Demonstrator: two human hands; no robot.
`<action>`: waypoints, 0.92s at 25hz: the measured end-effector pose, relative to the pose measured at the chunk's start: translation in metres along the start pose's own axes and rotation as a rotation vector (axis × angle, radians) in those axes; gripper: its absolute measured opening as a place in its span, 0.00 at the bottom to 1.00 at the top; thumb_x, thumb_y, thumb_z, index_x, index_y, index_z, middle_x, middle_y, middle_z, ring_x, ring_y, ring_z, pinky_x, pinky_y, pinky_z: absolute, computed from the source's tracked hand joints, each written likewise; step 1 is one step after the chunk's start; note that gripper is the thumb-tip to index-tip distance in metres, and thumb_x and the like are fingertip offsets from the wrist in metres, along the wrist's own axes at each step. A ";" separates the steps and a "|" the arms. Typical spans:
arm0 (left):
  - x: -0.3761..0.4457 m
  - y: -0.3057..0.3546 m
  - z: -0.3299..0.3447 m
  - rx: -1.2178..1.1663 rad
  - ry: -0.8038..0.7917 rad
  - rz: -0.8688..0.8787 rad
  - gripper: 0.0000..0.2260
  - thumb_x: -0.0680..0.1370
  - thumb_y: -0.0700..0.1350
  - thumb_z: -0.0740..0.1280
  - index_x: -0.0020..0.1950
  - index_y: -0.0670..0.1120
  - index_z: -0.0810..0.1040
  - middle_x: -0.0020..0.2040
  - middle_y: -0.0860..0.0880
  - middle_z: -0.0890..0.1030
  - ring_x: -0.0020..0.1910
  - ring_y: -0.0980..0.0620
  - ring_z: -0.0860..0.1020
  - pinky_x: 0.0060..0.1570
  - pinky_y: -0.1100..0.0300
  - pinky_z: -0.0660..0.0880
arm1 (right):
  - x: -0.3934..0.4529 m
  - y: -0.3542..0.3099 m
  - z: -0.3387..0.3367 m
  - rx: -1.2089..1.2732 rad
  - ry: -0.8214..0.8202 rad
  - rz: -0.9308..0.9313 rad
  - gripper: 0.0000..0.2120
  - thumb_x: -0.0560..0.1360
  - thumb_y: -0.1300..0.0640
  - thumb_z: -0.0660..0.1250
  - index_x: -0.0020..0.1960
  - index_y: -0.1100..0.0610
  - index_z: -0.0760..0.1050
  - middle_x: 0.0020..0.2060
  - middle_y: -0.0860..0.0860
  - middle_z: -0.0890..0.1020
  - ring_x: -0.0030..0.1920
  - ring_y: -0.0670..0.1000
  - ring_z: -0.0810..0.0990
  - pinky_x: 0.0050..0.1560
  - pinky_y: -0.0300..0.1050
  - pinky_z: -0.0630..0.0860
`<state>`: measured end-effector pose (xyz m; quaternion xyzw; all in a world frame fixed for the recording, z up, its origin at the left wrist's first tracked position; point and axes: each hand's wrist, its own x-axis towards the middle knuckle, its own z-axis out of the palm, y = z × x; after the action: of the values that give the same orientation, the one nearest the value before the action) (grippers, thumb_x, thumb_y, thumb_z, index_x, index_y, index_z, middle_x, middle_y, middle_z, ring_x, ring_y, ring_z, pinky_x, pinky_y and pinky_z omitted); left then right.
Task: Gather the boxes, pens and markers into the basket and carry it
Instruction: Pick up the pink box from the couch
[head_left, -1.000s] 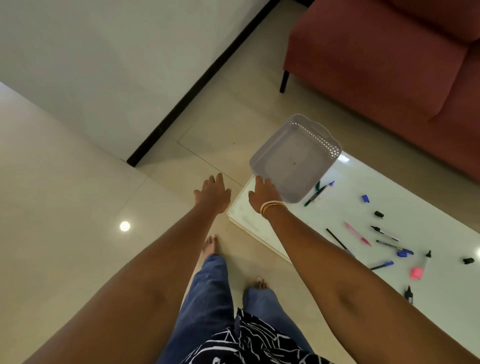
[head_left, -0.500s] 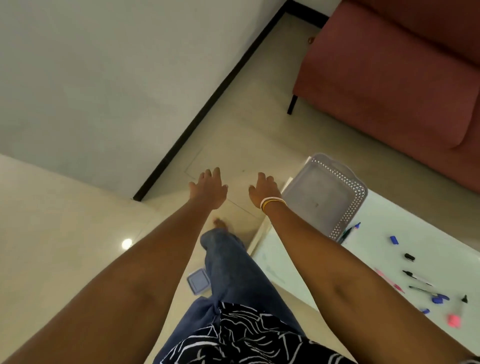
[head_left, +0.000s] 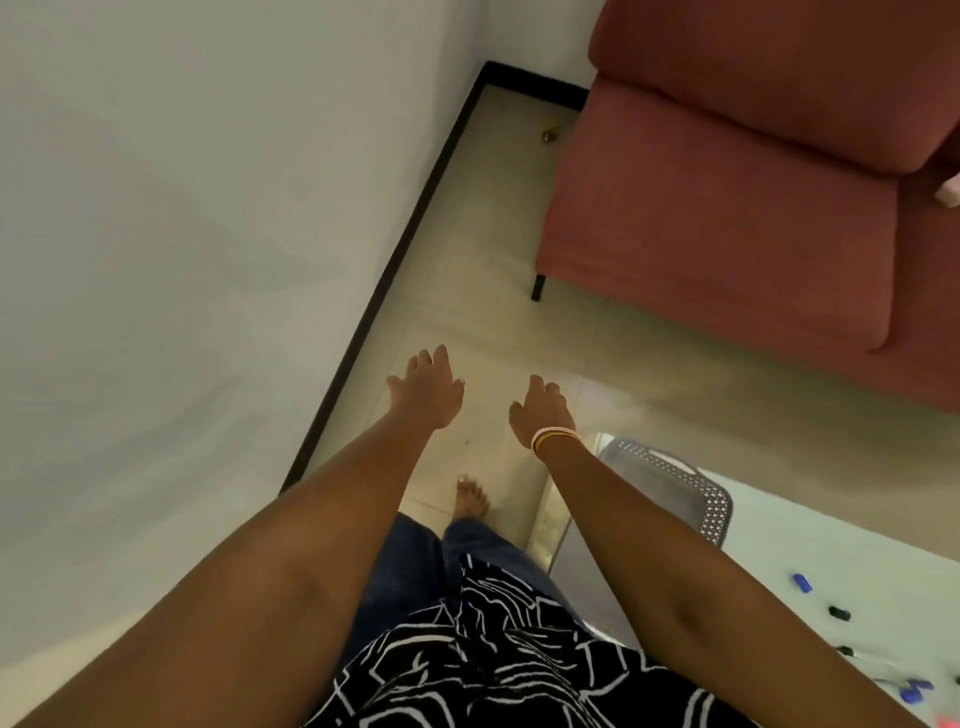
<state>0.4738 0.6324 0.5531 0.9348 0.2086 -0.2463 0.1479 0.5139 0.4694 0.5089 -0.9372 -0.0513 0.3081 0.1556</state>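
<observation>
Both hands empty, left hand and right hand fingers spread, basket behind right wrist

Basket half hidden behind right forearm; pens blurred, cut off at the picture's right edge.

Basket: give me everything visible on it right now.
The grey plastic basket sits on the white glossy table, at the corner nearest the person. Only its far end shows: a rounded rim and a wall perforated with small holes; the right forearm hides the rest. It looks upright. Its contents cannot be seen. Neither hand touches it; the right hand hangs open above the floor beyond it.
</observation>
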 end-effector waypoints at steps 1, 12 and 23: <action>0.019 0.009 -0.014 0.032 0.012 0.037 0.23 0.81 0.53 0.55 0.74 0.45 0.57 0.68 0.43 0.68 0.67 0.43 0.68 0.62 0.42 0.67 | 0.016 -0.006 -0.015 0.016 0.019 0.004 0.23 0.79 0.55 0.59 0.72 0.61 0.61 0.66 0.61 0.70 0.67 0.62 0.70 0.64 0.56 0.72; 0.248 0.134 -0.136 0.246 0.020 0.410 0.23 0.81 0.54 0.55 0.73 0.45 0.58 0.73 0.42 0.63 0.72 0.43 0.63 0.64 0.40 0.66 | 0.199 -0.025 -0.166 0.194 0.229 0.200 0.27 0.77 0.57 0.62 0.74 0.61 0.60 0.66 0.62 0.71 0.65 0.64 0.72 0.63 0.55 0.72; 0.362 0.321 -0.154 0.369 -0.103 0.701 0.29 0.81 0.55 0.55 0.78 0.46 0.51 0.79 0.42 0.52 0.78 0.42 0.51 0.71 0.31 0.51 | 0.279 0.087 -0.275 0.427 0.351 0.495 0.29 0.79 0.55 0.62 0.76 0.58 0.56 0.69 0.60 0.69 0.69 0.62 0.69 0.66 0.59 0.71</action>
<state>0.9701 0.5271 0.5487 0.9467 -0.1782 -0.2608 0.0629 0.9022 0.3695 0.5338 -0.9062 0.2700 0.1746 0.2747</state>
